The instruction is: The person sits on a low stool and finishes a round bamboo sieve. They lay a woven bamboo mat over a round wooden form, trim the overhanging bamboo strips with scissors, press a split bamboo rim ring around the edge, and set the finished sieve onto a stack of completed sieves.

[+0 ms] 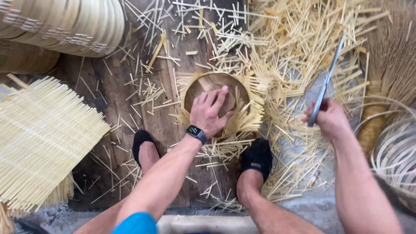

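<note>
1. A bit of blue cloth [138, 223] sits at the very bottom of the picture, closest to the camera, by the left arm.
2. Two feet in black shoes, the left shoe [141, 141] and the right shoe [257, 157], stand on the wooden floor [108, 86].
3. The left hand [209, 112] lies flat on a round woven basket [225, 102]. The fingers are spread out and press on the wooden disc [208, 84] in the middle of the basket. This grip is open; it closes around nothing.
4. A black watch [197, 133] is on the left wrist.
5. The basket sits on the floor between the two feet and a little ahead of them. Thin bamboo strips stick out all around its edge like sun rays.
6. The right hand [331, 119] is a closed fist around the bottom end of a long knife [325, 84]. This grip is tight on the handle.
7. The knife is off to the right of the basket, not touching it. Its long blade points up and away from the person, leaning a little to the right.
8. Cut bamboo sticks [299, 47] lie all over the floor.
9. A flat woven mat [41, 138] lies on the left.
10. A stack of round rims [69, 24] is at the top left.
11. A broom [390, 73] and thin hoops [396, 151] are on the right.
</note>
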